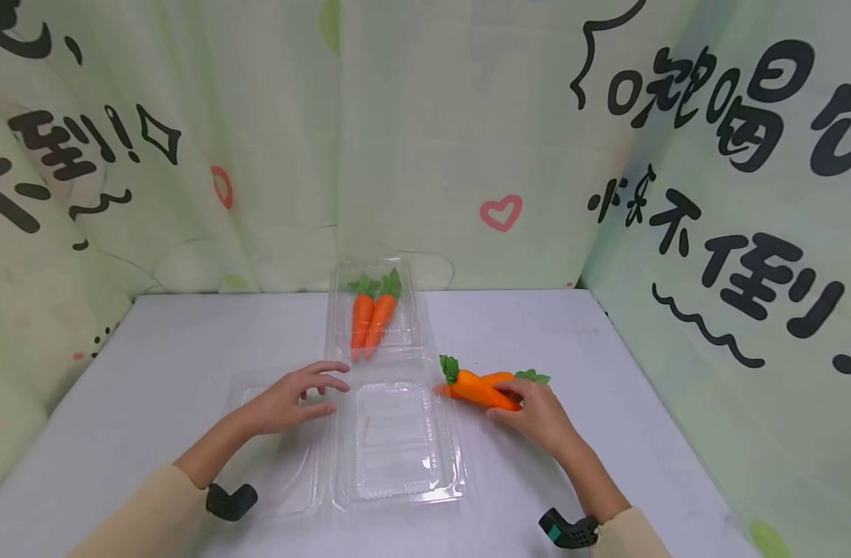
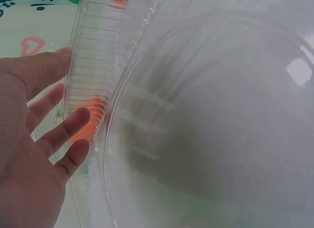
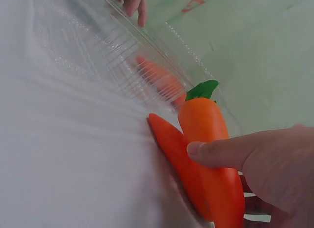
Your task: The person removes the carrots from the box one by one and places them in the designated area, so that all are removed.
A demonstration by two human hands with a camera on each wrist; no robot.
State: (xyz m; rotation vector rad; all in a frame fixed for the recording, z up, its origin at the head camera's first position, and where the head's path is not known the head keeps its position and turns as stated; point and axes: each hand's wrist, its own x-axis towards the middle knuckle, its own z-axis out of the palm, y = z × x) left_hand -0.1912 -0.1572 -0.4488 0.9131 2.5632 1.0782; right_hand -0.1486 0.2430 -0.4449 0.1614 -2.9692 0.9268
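Observation:
My right hand (image 1: 533,415) pinches an orange toy carrot (image 1: 477,387) between thumb and fingers, its green leafy top pointing away to the left. Under it, another toy carrot (image 3: 171,144) lies on the table, partly hidden, with its leaves toward the right. A clear hinged plastic box (image 1: 397,438) lies unfolded at the middle, and two toy carrots (image 1: 361,318) rest side by side in its far half. Beside the box's left edge, near the hinge, my left hand (image 1: 296,395) hovers with fingers spread and slightly bent, holding nothing.
A second clear plastic container (image 1: 279,473) lies left of the box, partly beneath the left forearm. The white table (image 1: 544,325) backs onto a pale green printed curtain (image 1: 411,139). More curtain hangs along both sides.

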